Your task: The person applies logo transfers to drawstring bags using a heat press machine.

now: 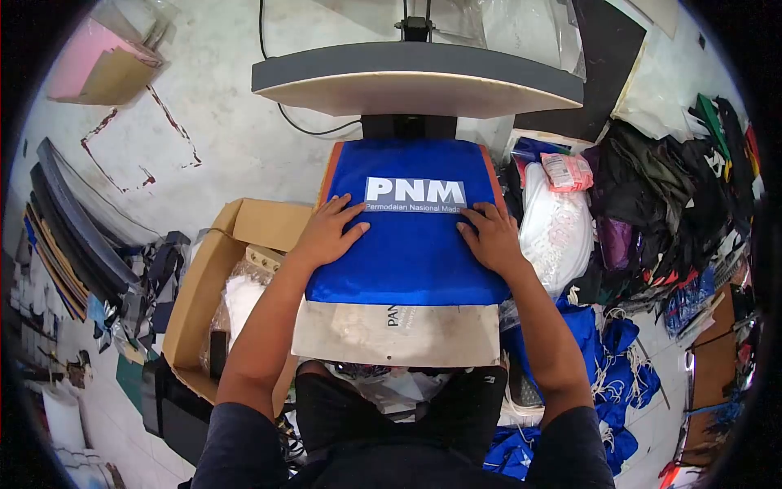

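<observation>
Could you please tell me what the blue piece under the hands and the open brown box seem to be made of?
The blue piece looks like smooth fabric, perhaps synthetic, given its faint sheen and soft creases. The box seems to be cardboard: matte, brown and stiffly folded.

Grey plate (417, 72): blocks 12 o'clock.
Carton (194, 316): blocks 8.
Garment heap (652, 196): blocks 3.
Gap: over blue cloth (407, 265) between left hand (332, 232) and right hand (494, 239).
</observation>
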Demonstrator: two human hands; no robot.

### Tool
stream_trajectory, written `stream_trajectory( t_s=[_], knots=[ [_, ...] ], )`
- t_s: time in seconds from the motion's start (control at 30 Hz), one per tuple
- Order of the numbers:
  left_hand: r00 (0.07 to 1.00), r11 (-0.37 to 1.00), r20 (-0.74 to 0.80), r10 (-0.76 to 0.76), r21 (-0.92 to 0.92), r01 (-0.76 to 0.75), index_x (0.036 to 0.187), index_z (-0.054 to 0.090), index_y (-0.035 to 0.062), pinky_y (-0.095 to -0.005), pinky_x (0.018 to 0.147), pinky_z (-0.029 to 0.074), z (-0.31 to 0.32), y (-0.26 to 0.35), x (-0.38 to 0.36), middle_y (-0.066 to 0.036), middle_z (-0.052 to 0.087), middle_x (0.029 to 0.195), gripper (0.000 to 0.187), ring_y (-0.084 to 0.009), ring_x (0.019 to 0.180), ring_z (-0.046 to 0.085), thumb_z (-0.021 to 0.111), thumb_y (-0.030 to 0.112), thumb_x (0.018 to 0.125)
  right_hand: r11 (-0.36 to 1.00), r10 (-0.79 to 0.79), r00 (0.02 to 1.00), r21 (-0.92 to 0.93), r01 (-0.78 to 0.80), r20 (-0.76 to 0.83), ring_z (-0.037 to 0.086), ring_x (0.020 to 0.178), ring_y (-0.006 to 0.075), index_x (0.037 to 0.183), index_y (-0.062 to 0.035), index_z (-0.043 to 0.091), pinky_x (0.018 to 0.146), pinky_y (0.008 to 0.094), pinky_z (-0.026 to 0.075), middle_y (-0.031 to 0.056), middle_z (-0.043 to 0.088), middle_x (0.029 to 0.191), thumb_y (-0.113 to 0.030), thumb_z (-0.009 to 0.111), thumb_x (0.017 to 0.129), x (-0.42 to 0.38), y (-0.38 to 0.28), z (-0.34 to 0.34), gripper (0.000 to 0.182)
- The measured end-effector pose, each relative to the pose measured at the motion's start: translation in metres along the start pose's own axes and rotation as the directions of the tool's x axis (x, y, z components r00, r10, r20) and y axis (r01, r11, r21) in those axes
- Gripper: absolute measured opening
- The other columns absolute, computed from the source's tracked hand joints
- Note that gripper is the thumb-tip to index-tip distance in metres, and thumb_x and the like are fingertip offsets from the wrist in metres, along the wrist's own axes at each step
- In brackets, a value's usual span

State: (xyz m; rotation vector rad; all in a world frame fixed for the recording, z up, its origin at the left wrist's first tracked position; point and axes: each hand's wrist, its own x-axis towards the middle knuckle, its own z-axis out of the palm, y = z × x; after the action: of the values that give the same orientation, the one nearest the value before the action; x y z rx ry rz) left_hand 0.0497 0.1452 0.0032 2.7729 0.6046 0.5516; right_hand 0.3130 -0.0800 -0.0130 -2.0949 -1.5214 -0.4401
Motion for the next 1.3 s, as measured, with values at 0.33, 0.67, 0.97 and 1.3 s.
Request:
stream_trajectory(
  t_s=[0.33,0.67,0.97,1.3],
  knots=[
    [1.000,1.000,0.017,0.003,-0.005,-0.003,0.130,0.060,0.0123,-0.0477,0.111,0.033,-0.0007,-0.0034,-0.0020,-0.025,0.045,0.143,0.048,-0.0444,0.134,0.040,0.058,0.043,0.093,1.000,-0.003,1.000,0.023,0.003,0.009,0.056,0.108,0.0322,0.112,-0.0172,0.070,0.093,0.0461,0.042,0.0099,0.060,0.119,-0.037,0.066,0.088,-0.0004,0.0000,-0.0018,0.032],
    [1.000,1.000,0.016,-0.007,-0.016,0.007,0.130,0.060,0.0135,-0.0485,0.112,0.032,-0.0018,-0.0024,-0.0013,-0.025,0.045,0.143,0.045,-0.0456,0.134,0.039,0.060,0.039,0.093,1.000,-0.013,1.000,0.027,0.013,0.012,0.057,0.109,0.0334,0.114,-0.0158,0.070,0.093,0.0462,0.042,0.0128,0.062,0.119,-0.038,0.065,0.088,-0.0007,0.0015,-0.0011,0.034],
    [1.000,0.999,-0.001,-0.001,-0.042,0.001,0.130,0.060,0.0110,-0.0481,0.112,0.033,-0.0014,-0.0028,-0.0027,-0.025,0.046,0.142,0.046,-0.0453,0.134,0.039,0.061,0.037,0.092,0.999,-0.008,1.000,0.031,0.007,0.024,0.056,0.110,0.0331,0.115,-0.0165,0.070,0.095,0.0463,0.041,0.0116,0.060,0.120,-0.039,0.064,0.089,-0.0013,-0.0008,-0.0034,0.035],
    [1.000,0.998,-0.009,-0.024,-0.055,0.023,0.130,0.059,0.0083,-0.0476,0.111,0.034,0.0006,-0.0026,-0.0012,-0.026,0.046,0.142,0.049,-0.0447,0.134,0.040,0.062,0.038,0.092,0.999,-0.039,0.999,0.007,0.039,0.014,0.058,0.107,0.0326,0.116,-0.0153,0.069,0.092,0.0464,0.044,0.0124,0.062,0.118,-0.038,0.064,0.089,0.0003,0.0004,-0.0046,0.036]
  ],
)
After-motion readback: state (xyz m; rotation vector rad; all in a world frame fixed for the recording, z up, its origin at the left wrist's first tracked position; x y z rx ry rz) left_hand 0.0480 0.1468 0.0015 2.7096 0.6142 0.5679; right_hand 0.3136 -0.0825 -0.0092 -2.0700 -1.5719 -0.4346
